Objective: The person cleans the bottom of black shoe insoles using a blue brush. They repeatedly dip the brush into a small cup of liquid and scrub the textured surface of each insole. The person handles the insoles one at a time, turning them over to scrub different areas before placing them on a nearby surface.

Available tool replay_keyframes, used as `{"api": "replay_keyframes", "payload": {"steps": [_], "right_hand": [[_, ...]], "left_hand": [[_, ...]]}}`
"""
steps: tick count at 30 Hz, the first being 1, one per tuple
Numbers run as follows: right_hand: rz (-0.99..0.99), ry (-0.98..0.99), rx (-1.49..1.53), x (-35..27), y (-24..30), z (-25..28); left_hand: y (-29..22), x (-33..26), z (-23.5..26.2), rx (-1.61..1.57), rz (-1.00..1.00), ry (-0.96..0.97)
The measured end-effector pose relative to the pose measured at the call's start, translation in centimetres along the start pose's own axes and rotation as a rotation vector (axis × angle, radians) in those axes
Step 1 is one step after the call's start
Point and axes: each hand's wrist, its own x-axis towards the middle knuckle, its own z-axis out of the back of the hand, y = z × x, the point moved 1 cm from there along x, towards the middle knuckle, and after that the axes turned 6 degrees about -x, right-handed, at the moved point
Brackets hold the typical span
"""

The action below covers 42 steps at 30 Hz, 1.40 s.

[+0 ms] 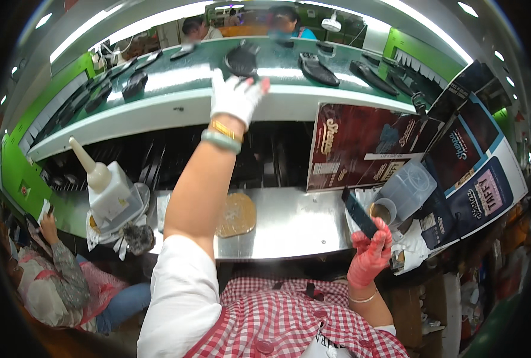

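My left hand (235, 98), in a white glove with reddish fingertips, reaches far forward to the near edge of a green conveyor belt (202, 68). Its fingers look spread and a little blurred, right at the near end of a dark shoe sole (241, 59). Whether they touch the sole I cannot tell. Low on the right, my right hand (370, 256) wears a red glove and has its fingers closed on a long flat dark piece (359, 213), held tilted over the bench. Beside that piece stands a small cup (382, 211) with brownish contents.
More dark soles (318, 69) lie along the belt. On the metal bench (295, 224) are a tan round block (236, 216), a white squeeze bottle (111, 194) and a clear plastic container (410, 186). Printed cardboard (361, 143) stands at right. Another person (68, 280) sits at left.
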Motion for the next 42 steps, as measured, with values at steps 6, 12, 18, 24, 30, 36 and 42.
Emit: {"api": "replay_keyframes", "payload": {"steps": [6,12,18,24,30,36,42], "right_hand": [[0.21,0.223,-0.299,-0.6,-4.6,5.4],[0.375,0.36,-0.558,-2.3,-9.1,4.0],[0.213,0.33,-0.494,-2.3,-10.2,2.5],[0.233,0.304,-0.526,-2.4,-9.4,1.9],[0.154,0.265,-0.474,-2.6,-8.8,3.1],[0.047,0.086,-0.361,-1.1,-5.7,5.1],[-0.16,-0.13,-0.204,4.3,-1.3,8.2]], "left_hand": [[-1.6,-3.1,0.2,-2.196,0.956,-0.587],[12.4,-10.2,-16.6,-0.783,1.148,0.226],[15.9,-11.0,-20.8,-0.829,1.373,0.751],[17.3,-13.6,-27.8,-0.908,1.178,0.748],[18.8,-14.5,-25.0,-1.08,1.481,0.343],[9.4,-12.3,-7.4,-1.797,1.538,-0.567],[-3.9,-19.5,12.6,-1.599,0.761,-0.389]]}}
